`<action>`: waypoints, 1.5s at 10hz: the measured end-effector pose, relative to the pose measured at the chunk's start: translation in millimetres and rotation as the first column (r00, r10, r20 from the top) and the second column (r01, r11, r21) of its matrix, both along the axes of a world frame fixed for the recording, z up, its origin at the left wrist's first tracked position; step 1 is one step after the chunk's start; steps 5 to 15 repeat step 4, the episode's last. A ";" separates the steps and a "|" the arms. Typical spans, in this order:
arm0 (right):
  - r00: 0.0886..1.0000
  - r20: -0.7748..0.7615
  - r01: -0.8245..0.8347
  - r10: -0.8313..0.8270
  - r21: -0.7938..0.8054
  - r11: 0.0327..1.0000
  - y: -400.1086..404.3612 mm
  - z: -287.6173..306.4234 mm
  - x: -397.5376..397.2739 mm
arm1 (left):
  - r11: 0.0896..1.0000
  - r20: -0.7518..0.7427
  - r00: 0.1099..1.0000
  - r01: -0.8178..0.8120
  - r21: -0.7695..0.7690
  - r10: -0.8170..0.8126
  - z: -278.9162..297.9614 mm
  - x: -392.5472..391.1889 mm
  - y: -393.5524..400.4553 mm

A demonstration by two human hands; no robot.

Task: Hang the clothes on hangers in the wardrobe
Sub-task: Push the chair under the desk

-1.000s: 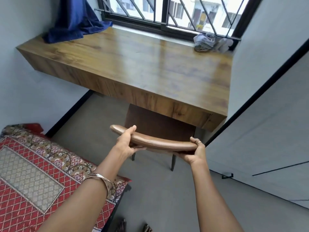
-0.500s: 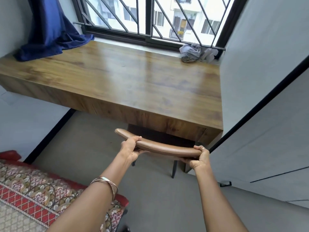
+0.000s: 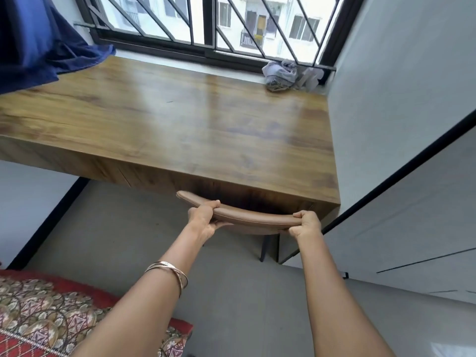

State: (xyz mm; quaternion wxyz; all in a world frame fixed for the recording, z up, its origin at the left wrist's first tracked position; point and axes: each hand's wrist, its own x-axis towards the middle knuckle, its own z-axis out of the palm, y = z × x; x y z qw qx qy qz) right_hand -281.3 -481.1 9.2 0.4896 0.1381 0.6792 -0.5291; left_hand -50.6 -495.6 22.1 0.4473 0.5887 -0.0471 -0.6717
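Hands on the curved brown chair back (image 3: 253, 219): left hand (image 3: 204, 222) gripping near its left end, right hand (image 3: 306, 226) clenched round its right end. Chair tucked under the wooden table (image 3: 180, 119), one dark leg (image 3: 265, 247) showing. Crumpled pale clothes (image 3: 282, 76) in the far right table corner by the window; blue curtain (image 3: 38, 39) draped far left. Patterned red bed cover (image 3: 46, 318) near left.

We see two bare forearms with no sleeves in view. Thin rose-gold bangles (image 3: 172, 271), stacked and overlapping, circle the left arm just behind the left hand (image 3: 203, 220). The right hand (image 3: 306, 224) looks unadorned.
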 end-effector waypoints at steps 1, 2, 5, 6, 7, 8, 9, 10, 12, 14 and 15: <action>1.000 -0.008 -0.012 0.011 -0.024 1.000 2.4 -4.5 1.3 | 0.999 0.014 0.999 0.031 0.018 -0.031 -1.6 1.4 3.0; 0.993 -0.049 -0.109 0.106 -0.067 0.992 1.7 -9.2 -3.6 | 0.998 0.098 0.993 0.059 0.032 -0.062 4.3 2.6 5.0; 0.896 -0.112 -0.435 0.430 -0.033 0.900 19.9 18.2 -11.7 | 0.919 0.473 0.788 0.333 0.211 -0.394 13.6 -4.6 22.4; 0.896 -0.112 -0.435 0.430 -0.033 0.900 19.9 18.2 -11.7 | 0.919 0.473 0.788 0.333 0.211 -0.394 13.6 -4.6 22.4; 0.896 -0.112 -0.435 0.430 -0.033 0.900 19.9 18.2 -11.7 | 0.919 0.473 0.788 0.333 0.211 -0.394 13.6 -4.6 22.4; 0.896 -0.112 -0.435 0.430 -0.033 0.900 19.9 18.2 -11.7 | 0.919 0.473 0.788 0.333 0.211 -0.394 13.6 -4.6 22.4; 0.896 -0.112 -0.435 0.430 -0.033 0.900 19.9 18.2 -11.7 | 0.919 0.473 0.788 0.333 0.211 -0.394 13.6 -4.6 22.4; 0.896 -0.112 -0.435 0.430 -0.033 0.900 19.9 18.2 -11.7 | 0.919 0.473 0.788 0.333 0.211 -0.394 13.6 -4.6 22.4; 0.896 -0.112 -0.435 0.430 -0.033 0.900 19.9 18.2 -11.7 | 0.919 0.473 0.788 0.333 0.211 -0.394 13.6 -4.6 22.4; 0.896 -0.112 -0.435 0.430 -0.033 0.900 19.9 18.2 -11.7 | 0.919 0.473 0.788 0.333 0.211 -0.394 13.6 -4.6 22.4; 0.896 -0.112 -0.435 0.430 -0.033 0.900 19.9 18.2 -11.7 | 0.919 0.473 0.788 0.333 0.211 -0.394 13.6 -4.6 22.4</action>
